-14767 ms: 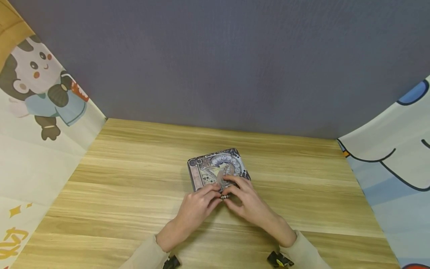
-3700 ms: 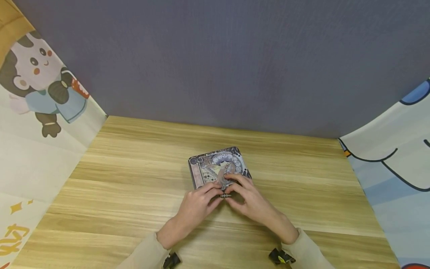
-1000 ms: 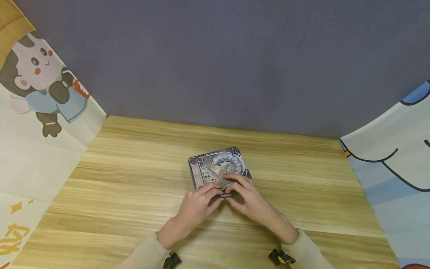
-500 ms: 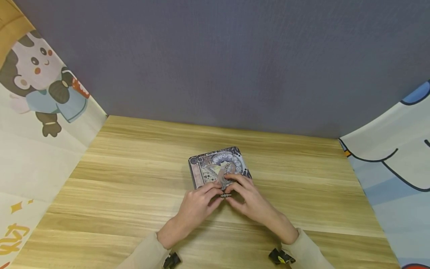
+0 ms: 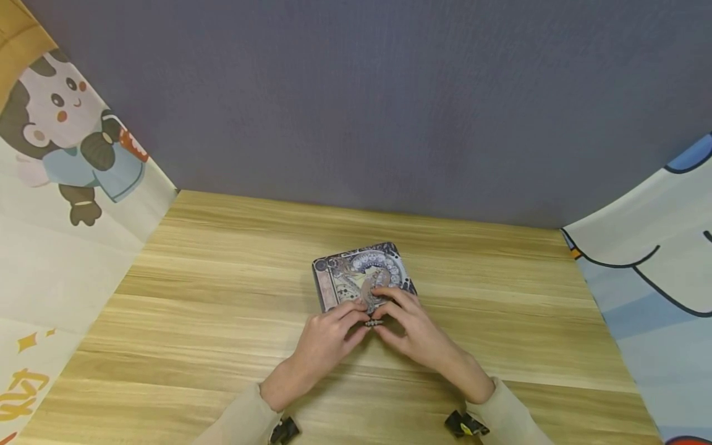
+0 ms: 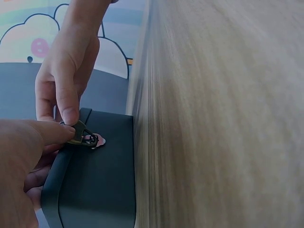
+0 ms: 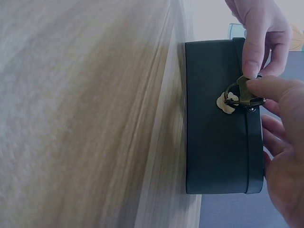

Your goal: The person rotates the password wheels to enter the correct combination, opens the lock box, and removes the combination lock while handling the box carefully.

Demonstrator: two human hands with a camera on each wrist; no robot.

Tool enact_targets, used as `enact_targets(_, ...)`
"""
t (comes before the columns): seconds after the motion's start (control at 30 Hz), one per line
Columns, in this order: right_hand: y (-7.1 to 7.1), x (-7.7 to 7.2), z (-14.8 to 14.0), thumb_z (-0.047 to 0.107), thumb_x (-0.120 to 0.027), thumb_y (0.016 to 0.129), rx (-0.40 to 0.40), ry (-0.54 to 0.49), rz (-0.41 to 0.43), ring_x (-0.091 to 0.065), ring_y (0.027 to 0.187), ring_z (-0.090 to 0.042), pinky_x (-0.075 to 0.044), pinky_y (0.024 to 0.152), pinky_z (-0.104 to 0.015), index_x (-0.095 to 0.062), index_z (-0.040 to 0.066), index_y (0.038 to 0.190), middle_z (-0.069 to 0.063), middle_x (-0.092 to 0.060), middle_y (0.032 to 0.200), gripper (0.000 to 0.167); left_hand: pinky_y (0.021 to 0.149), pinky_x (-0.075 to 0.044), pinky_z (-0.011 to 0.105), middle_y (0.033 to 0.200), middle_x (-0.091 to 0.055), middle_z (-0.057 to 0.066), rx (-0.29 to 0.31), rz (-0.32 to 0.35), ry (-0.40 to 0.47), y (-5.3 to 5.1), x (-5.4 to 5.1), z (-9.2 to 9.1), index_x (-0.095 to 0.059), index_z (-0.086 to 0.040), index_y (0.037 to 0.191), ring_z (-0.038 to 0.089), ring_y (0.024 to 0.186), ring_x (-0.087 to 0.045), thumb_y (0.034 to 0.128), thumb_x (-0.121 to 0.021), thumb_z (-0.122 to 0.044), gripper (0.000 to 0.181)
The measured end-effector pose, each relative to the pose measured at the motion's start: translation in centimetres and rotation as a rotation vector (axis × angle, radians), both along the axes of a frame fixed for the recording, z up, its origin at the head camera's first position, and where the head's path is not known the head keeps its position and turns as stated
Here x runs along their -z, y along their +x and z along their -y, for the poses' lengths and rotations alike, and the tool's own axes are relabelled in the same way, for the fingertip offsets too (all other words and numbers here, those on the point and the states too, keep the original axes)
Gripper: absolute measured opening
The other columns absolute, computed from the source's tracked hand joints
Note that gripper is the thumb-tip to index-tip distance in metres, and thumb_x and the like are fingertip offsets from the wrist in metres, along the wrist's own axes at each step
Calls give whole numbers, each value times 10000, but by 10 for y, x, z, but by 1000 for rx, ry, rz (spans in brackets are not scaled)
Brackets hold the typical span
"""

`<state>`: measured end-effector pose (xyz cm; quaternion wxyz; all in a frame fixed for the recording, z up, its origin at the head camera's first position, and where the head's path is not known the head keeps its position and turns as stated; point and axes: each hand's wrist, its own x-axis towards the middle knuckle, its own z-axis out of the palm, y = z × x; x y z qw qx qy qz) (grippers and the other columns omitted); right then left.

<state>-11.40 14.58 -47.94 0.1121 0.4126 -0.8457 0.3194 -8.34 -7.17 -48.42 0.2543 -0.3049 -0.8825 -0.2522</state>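
Note:
A dark tin box with a rounded-corner lid stands on the table; the head view shows its patterned, illustrated lid. At its front hangs a small brass-coloured padlock, its shackle hooked through a loop on a flower-shaped plate. My left hand pinches the padlock from the left, thumb on the near side. From the other side, my right hand pinches it too, one finger resting on the lid. Between the fingertips, the padlock shows a row of small ridges in the head view. Fingers hide part of its body.
The wooden tabletop spreads around the box. A dark grey panel rises at the back. Cartoon-printed sheets border the left and right sides. Black wrist devices sit by both sleeves.
Both hands stay at the padlock. Since the earliest frame, the padlock's visible face has turned slightly between the fingertips. The box has not visibly moved on the table.

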Motion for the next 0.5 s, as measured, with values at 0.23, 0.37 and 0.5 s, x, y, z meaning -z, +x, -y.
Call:
enact_targets(0.23, 0, -3, 0, 150, -822, 844, 2, 7, 15, -556, 1312, -351, -450, 1125, -653, -667, 158, 1032, -118, -579, 1435, 244, 771, -646, 223, 1080, -758, 25, 2, -7, 2, 0, 0, 0, -763, -114, 963, 167, 961, -759, 773, -910, -158, 245)
enact_targets(0.37, 0, -3, 0, 140, -816, 852, 7, 19, 28, -554, 1315, -357, -444, 1125, -666, -673, 164, 1042, -117, -575, 1442, 239, 774, -645, 221, 1078, -758, 21, 3, -8, 1, 0, -1, 0, -763, -114, 962, 166, 963, -759, 771, -911, -157, 246)
enact_targets(0.5, 1, -3, -1, 140, -812, 858, 9, 23, 39, -553, 1317, -358, -443, 1127, -665, -675, 167, 1046, -113, -574, 1445, 235, 780, -645, 223, 1078, -758, 20, 2, -10, 2, 0, -1, 0, -763, -115, 961, 167, 967, -758, 769, -913, -156, 247)
